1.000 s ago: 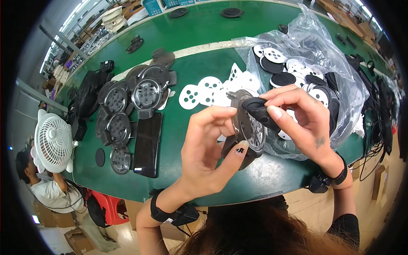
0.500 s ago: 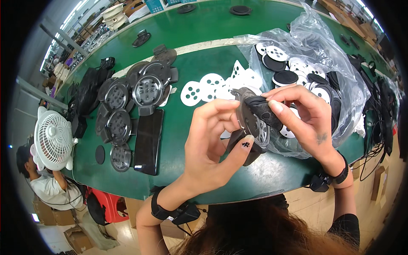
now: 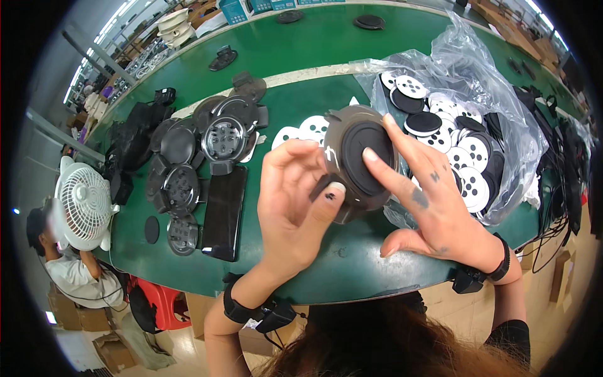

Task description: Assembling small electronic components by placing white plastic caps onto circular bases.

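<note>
My left hand point(image 3: 286, 204) grips a round dark translucent plastic housing point(image 3: 344, 125) by its left edge, with the thumb on the near side. A round black pad point(image 3: 361, 154) lies flat in the middle of the housing's face. My right hand point(image 3: 433, 204) rests against it from the right, fingers stretched apart, with a fingertip on the pad and another at the housing's upper rim. Behind the housing, white discs with holes point(image 3: 312, 127) lie partly hidden on the green table.
A clear plastic bag point(image 3: 468, 69) holds several black-and-white round pads point(image 3: 470, 188) at right. Stacked dark housings point(image 3: 225, 138), a black phone point(image 3: 224, 213) and a loose black disc point(image 3: 151, 230) lie left. Beyond stand a white fan point(image 3: 81, 204) and a seated person point(image 3: 81, 279).
The black pad, bent and pinched in my right hand before, now lies flat on the housing. My right fingers have spread out over it, and the housing's face has turned toward the view.
</note>
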{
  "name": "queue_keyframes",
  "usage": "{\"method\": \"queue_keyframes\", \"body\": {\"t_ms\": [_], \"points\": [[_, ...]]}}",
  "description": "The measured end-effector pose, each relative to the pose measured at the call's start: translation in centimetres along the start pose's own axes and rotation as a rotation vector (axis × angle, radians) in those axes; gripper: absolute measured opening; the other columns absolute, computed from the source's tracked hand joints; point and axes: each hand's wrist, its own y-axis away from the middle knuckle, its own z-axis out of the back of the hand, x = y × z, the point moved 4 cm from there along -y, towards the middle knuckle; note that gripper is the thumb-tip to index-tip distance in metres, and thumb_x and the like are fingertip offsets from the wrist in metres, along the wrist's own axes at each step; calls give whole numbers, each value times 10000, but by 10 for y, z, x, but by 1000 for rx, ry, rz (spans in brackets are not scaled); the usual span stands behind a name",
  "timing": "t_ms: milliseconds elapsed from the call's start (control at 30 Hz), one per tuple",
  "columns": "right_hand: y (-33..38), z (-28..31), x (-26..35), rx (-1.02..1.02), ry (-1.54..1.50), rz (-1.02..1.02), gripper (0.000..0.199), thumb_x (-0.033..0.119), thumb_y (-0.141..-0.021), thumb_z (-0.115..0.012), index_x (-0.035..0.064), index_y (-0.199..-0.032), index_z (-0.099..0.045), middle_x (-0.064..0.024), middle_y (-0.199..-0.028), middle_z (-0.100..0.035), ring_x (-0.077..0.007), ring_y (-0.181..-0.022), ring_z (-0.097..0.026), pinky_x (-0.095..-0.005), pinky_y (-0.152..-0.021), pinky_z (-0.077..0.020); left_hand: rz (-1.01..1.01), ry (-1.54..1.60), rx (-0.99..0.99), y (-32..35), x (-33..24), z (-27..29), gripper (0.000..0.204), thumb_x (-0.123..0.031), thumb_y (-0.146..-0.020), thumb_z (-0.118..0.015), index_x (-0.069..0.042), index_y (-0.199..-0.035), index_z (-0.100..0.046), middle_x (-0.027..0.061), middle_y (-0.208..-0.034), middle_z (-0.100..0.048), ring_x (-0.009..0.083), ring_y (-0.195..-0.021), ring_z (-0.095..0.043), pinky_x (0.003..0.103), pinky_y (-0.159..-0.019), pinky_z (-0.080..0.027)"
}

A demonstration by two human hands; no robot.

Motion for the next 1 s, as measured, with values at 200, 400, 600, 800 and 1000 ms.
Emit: {"method": "queue_keyframes", "body": {"t_ms": [200,400,600,800,1000], "points": [[-6,15,-18,-235,-220,-107,643,423,-863,-586,48,-1358,-419,-226,-1350,-417,-371,-1200,-438,-433,-1001,-339,140,214,-65,-3,5,7,428,-76,-905,-578,-78,-1239,-311,118,-1178,-493,170,-1057,-516,288,-886,-443],[0,2,-31,-60,-1109,-612,222,170,-902,-623,-47,-945,-602,-23,-760,-619,-48,-675,-576,-202,-584,-464,246,271,-33,-3,9,8,372,-44,-915,-543,-96,-1216,-330,103,-1177,-495,132,-1029,-525,278,-835,-473],[-2,0,-34,-22,-1081,-657,261,191,-915,-604,-67,-952,-602,-44,-746,-623,-74,-561,-578,-205,-515,-462,99,-333,86,-9,9,-1,510,-35,-864,-617,12,-1300,-357,111,-1187,-481,156,-1110,-477,283,-957,-375],[-12,-5,-39,202,-1108,-684,317,244,-922,-589,-70,-894,-618,-85,-729,-645,-114,-579,-642,-207,-534,-513,434,6,31,-7,15,6,315,-77,-910,-548,45,-1189,-466,112,-1089,-564,186,-910,-624,346,-732,-575],[-41,-1,-71,346,-1049,-745,372,300,-880,-644,-1,-667,-595,-83,-562,-622,-129,-420,-595,-202,-400,-461,601,215,-83,-9,13,16,503,-300,-920,-479,-56,-1327,-310,211,-1189,-510,327,-904,-646,443,-657,-590]]}}
